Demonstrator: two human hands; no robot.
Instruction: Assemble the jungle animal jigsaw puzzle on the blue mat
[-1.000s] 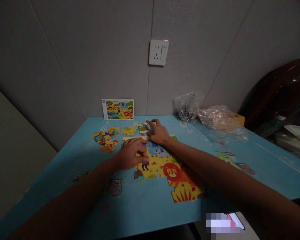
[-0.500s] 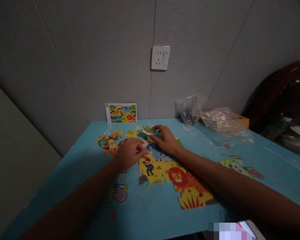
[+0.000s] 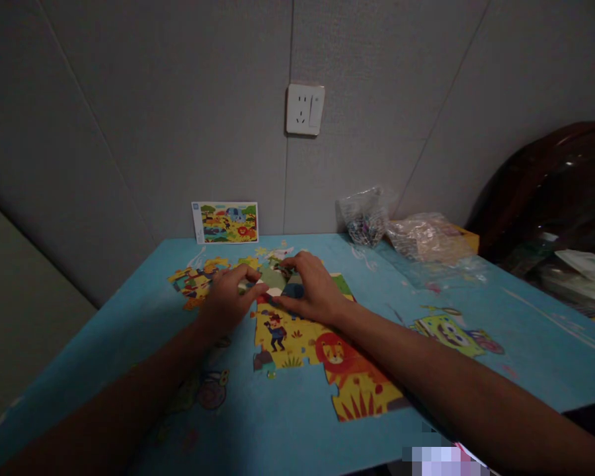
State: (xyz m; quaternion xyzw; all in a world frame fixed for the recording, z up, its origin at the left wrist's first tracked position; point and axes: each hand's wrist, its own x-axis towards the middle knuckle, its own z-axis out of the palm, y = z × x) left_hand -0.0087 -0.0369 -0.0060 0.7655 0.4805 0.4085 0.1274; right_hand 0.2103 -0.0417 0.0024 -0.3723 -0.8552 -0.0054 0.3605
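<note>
A partly joined jigsaw puzzle [image 3: 317, 350] with a lion and a small figure lies on the blue table [image 3: 277, 423]. My left hand [image 3: 228, 301] and my right hand [image 3: 312, 291] meet at the puzzle's far edge. Between them they pinch a greenish puzzle piece [image 3: 274, 277], held slightly tilted over the puzzle. Both hands have their fingers curled on it. A cluster of loose pieces [image 3: 193, 281] lies to the left of my left hand.
A reference picture card [image 3: 225, 222] leans against the grey wall, under a wall socket [image 3: 305, 109]. Two clear plastic bags [image 3: 367, 215] lie at the back right. A dark rounded object [image 3: 550, 192] fills the right side.
Both hands have drawn together at the puzzle's far edge and now hold one piece between them. The view has shifted a little to the right.
</note>
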